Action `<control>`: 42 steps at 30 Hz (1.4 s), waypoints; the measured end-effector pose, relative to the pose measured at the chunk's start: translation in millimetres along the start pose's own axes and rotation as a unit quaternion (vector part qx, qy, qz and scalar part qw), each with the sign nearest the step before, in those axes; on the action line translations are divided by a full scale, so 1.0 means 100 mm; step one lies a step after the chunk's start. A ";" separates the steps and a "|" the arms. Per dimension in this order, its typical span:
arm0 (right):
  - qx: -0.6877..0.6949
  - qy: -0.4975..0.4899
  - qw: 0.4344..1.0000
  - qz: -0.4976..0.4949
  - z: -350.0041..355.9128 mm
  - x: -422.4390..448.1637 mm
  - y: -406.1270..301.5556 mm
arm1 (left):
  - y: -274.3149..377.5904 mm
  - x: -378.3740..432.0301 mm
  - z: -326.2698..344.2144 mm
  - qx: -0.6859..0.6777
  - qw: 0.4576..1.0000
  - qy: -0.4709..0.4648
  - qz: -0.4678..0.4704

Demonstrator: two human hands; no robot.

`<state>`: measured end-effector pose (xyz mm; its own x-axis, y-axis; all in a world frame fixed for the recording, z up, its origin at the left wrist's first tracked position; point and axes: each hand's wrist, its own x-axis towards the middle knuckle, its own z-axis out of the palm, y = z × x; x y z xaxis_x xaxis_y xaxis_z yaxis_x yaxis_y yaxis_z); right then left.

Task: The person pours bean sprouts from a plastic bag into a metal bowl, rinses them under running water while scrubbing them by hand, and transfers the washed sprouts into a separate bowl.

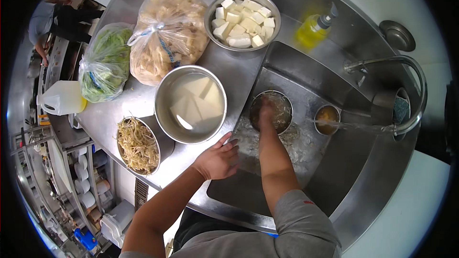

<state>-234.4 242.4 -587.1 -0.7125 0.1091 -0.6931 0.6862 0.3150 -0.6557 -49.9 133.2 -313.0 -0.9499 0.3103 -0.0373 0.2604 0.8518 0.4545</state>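
Observation:
My right hand reaches down into a round metal pot of water in the sink, among loose bean sprouts. It is blurred, and its fingers are hidden in the water. Over the sink's left edge is my left hand, fingers apart and nothing seen in it. Just above it on the counter stands a metal pot of liquid with pale tofu slabs in it. A metal container heaped with bean sprouts stands left of that pot.
Water runs from the curved faucet across the steel sink, near a small container. At the back are a bowl of cut tofu, two tied plastic bags and a yellow pump bottle. Another person stands far left.

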 end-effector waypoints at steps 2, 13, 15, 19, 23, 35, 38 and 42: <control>0.019 -0.003 0.999 -0.032 0.00 0.10 0.04 | -0.01 0.03 0.03 -0.021 1.000 0.014 0.006; 0.502 -0.347 0.792 0.015 -0.89 -0.98 -0.84 | -0.01 -0.11 -0.03 -0.035 0.999 0.002 -0.017; 0.495 -0.321 0.808 -0.005 -1.02 -1.66 -1.35 | -0.02 -0.11 -0.01 -0.048 0.999 -0.009 -0.001; 0.257 -0.566 0.775 -0.117 -0.99 -2.85 -2.06 | -0.01 -0.14 0.05 -0.050 0.998 0.026 0.012; 0.051 -0.560 0.663 -0.494 -0.10 -3.87 -2.04 | 0.03 -0.12 -0.08 0.003 1.000 0.002 0.025; -0.240 -0.442 0.518 -0.692 0.16 -4.07 -1.95 | -0.19 -0.10 0.62 0.037 0.998 0.030 0.045; -0.023 -0.454 0.707 -0.542 -0.52 -3.44 -1.98 | -0.12 -0.17 0.45 -0.041 0.998 0.038 -0.014; -0.158 -0.141 0.904 -0.370 -1.22 -1.79 -1.45 | 0.02 -0.08 0.02 -0.002 1.000 -0.005 -0.004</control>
<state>-224.4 292.3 -331.6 -0.8628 -0.4734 -0.1774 -0.0720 0.4623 -0.8838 -41.1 133.0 -313.9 -0.9501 0.3078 -0.0500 0.2520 0.8523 0.4583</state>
